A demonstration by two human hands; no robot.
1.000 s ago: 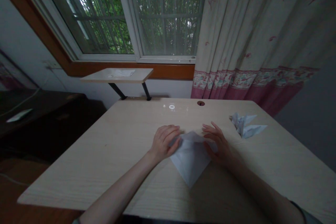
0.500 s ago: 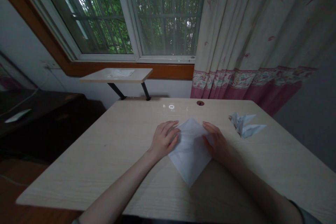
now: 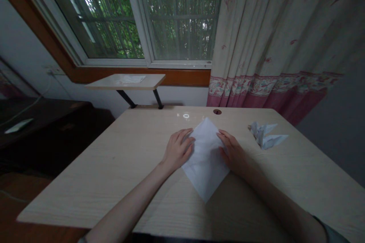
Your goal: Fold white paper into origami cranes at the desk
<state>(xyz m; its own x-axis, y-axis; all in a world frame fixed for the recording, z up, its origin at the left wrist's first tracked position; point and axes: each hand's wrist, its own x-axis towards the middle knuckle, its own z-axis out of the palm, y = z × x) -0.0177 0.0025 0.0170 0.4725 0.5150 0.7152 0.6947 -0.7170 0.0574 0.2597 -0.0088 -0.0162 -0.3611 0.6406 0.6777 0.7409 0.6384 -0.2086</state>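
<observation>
Green leaves press against the barred window (image 3: 176,15) ahead of me, and a cream curtain (image 3: 270,26) with a pink floral border hangs down its right side. Under the wooden sill, a small pale shelf (image 3: 125,80) sits on black brackets just past the far edge of my light wood-grain desk (image 3: 99,174). Off to the left stands a dark cabinet (image 3: 42,121) with a white slip (image 3: 18,126) lying on it. A round cable grommet (image 3: 217,112) marks the desk's far edge.

Near the middle of the desk lies a folded white paper diamond (image 3: 205,163), one point toward me and one toward the window. My left hand (image 3: 178,150) lies flat against its left edge, fingers slightly apart, with the fingertips on the paper. My right hand (image 3: 234,152) mirrors it on the right edge, fingers loosely spread. Neither hand pinches anything. Just right of my right hand, well clear of the diamond, sits a crumpled white origami bird (image 3: 265,136).
</observation>
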